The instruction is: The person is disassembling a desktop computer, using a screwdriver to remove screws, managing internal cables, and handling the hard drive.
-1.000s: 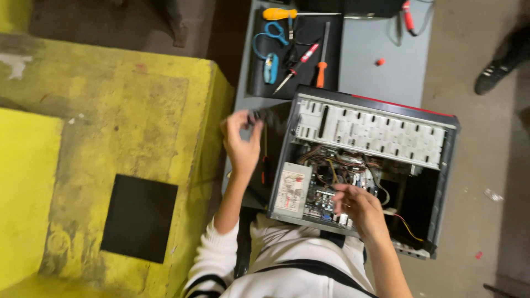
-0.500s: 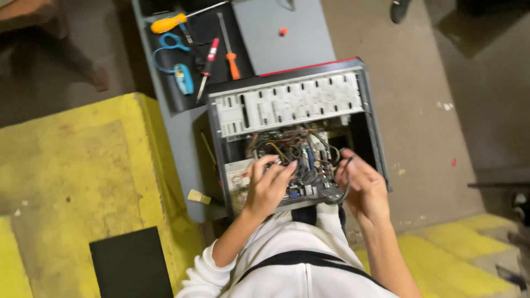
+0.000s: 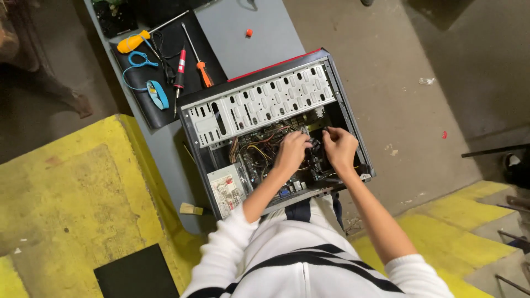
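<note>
both hands inside open computer case, among wires.

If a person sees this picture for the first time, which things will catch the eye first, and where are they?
First comes the open computer case in the middle of the grey table, with the left hand and the right hand close together among its wires. Next is the bright yellow block at the lower left. Behind the case, a black mat carries screwdrivers with orange and red handles.
</note>
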